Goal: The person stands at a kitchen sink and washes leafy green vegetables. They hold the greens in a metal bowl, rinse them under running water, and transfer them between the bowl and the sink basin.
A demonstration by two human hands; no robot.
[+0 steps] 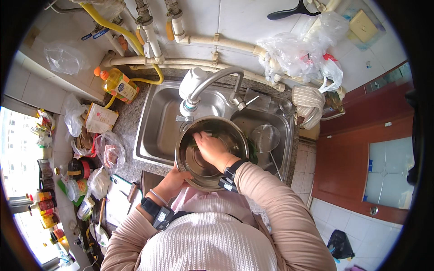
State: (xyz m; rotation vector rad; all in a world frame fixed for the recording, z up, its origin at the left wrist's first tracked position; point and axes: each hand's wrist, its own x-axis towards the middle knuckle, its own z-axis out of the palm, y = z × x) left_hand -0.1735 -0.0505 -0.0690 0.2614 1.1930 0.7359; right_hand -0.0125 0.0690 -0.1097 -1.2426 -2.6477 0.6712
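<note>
A round stainless steel bowl [203, 166] is held over the front of a double-basin steel sink [159, 159], tilted towards me. My left hand [176, 179] grips its near left rim, thumb on the inside. My right hand [212, 149] reaches into the bowl; its fingertips are near some green matter at the far inner wall, and I cannot tell whether they hold any. Behind the bowl rises a curved steel faucet [217, 73] with a white tap filter [191, 86]. In the right basin lie leafy greens [251, 150], partly hidden by the bowl, and a round mesh strainer [266, 138].
Left on the granite counter are a yellow detergent bottle [120, 86], a bagged piece of meat [110, 155] and a white cutting board [118, 203] with a knife [131, 194]. Plastic bags [298, 54] hang from pipes at the back right. A striped cloth [308, 103] hangs beside the sink.
</note>
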